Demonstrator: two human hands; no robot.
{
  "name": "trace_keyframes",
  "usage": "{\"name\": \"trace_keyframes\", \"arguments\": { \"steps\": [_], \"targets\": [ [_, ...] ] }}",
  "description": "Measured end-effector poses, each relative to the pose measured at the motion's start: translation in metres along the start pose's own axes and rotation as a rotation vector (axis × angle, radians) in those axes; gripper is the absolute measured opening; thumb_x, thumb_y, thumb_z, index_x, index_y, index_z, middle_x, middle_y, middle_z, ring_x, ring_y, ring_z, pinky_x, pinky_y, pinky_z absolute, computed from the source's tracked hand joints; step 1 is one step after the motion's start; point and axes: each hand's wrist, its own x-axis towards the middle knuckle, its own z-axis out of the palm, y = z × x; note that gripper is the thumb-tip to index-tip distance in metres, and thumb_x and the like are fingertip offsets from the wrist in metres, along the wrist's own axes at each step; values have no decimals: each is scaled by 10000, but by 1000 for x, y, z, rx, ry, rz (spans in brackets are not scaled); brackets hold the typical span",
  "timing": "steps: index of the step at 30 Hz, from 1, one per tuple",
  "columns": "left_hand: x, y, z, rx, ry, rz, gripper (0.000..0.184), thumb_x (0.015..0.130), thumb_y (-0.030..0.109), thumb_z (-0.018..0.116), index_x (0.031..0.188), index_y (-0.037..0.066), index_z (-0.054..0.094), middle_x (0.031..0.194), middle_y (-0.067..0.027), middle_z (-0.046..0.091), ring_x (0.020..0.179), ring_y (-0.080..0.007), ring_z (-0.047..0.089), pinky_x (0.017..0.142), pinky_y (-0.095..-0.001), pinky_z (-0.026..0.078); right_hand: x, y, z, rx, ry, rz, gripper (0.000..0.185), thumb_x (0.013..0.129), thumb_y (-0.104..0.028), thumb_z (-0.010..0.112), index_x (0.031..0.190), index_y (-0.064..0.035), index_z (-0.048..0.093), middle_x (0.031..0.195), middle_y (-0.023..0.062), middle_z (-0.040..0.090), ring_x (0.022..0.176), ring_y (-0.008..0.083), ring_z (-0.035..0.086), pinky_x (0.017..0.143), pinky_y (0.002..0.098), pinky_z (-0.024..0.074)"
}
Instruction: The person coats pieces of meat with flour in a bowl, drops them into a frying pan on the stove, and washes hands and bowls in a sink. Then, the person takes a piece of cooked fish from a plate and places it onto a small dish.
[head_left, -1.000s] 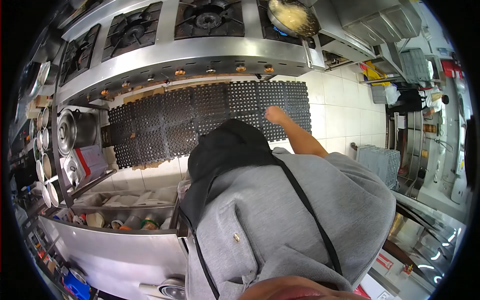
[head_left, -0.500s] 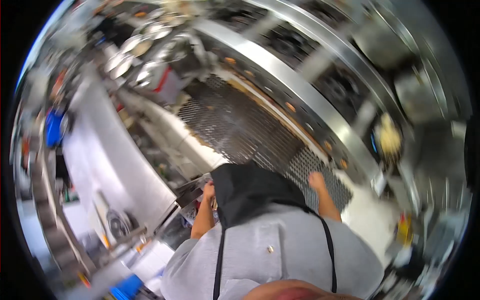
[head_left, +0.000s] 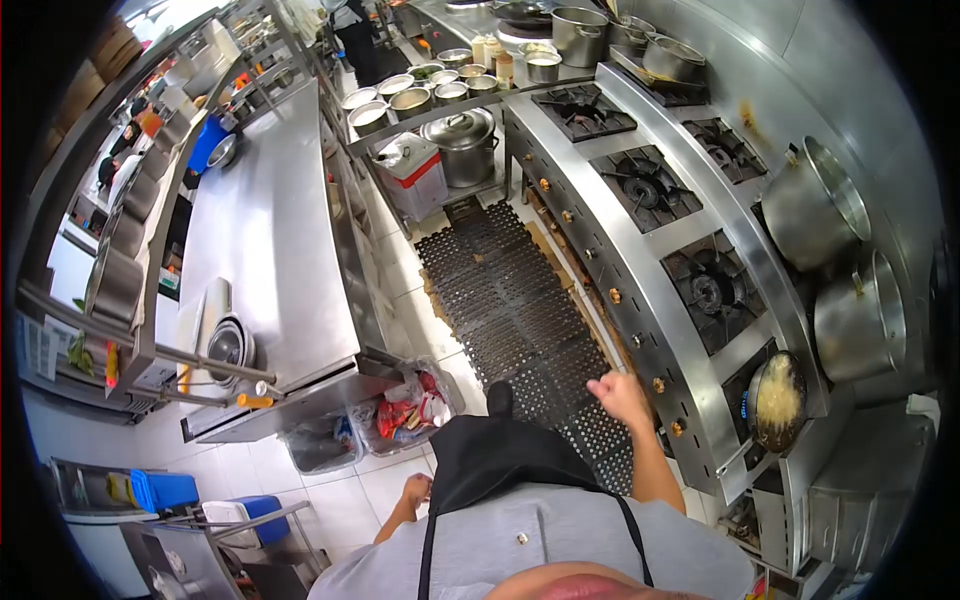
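Right hand (head_left: pixel 622 398), stove (head_left: pixel 656 246) to its right

Grey shirt (head_left: pixel 480 550), black apron (head_left: pixel 510 455), black mat (head_left: pixel 490 270) dotted with pale holes
The stove (head_left: pixel 655 240) is silver-grey, its burners (head_left: pixel 712 290) black, its knobs (head_left: pixel 614 296) orange-gold, the flame (head_left: pixel 744 405) blue; the food (head_left: pixel 778 395) is pale yellow, the counter (head_left: pixel 245 225) silver-grey, the rubbish (head_left: pixel 408 412) red and white, the tub (head_left: pixel 165 490) blue, the box (head_left: pixel 425 190) white with a red band, the floor (head_left: pixel 335 512) white with a grid of grey lines
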Motion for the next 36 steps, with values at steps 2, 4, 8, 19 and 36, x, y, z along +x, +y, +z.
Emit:
{"name": "trace_keyframes", "arguments": {
  "steps": [2,4,8,19,36],
  "targets": [
    [-49,0,2,6,40,-31,202,875,160,467,935,63,633,767,-90,623,625,-205,580,537,-386,485,1,-38,-31,106,36,-264,120,781,-110,696,797,-1,649,781,139,602,646,267,572,594,358,457],
    [-60,-36,5,-9,25,-66,206,872,148,468,942,57,639,772,-102,627,633,-210,592,543,-389,494,-21,-118,-82,313,-8,-369,390,784,-3,657,1167,-58,613,847,67,589,625,128,538,583,253,454],
    [-56,-93,-1,-111,28,-82,229,892,160,436,975,48,617,791,-121,624,643,-227,613,553,-380,501,-84,-219,-154,272,160,-825,337,703,-18,695,1037,-62,679,677,47,552,553,149,498,489,263,363],
    [-32,-144,-105,-351,163,-103,130,862,145,456,914,109,570,752,-57,594,619,-191,595,538,-356,459,-188,-336,-166,586,-90,-1639,259,668,-318,712,764,-127,565,533,-20,387,429,104,294,416,344,209],
    [9,-52,-63,-226,27,45,113,902,185,493,879,97,560,703,-22,566,597,-153,573,502,-306,425,-227,-303,-190,215,246,-1388,287,514,-147,677,716,-26,513,571,31,406,434,148,291,399,305,176]
  ]
}}
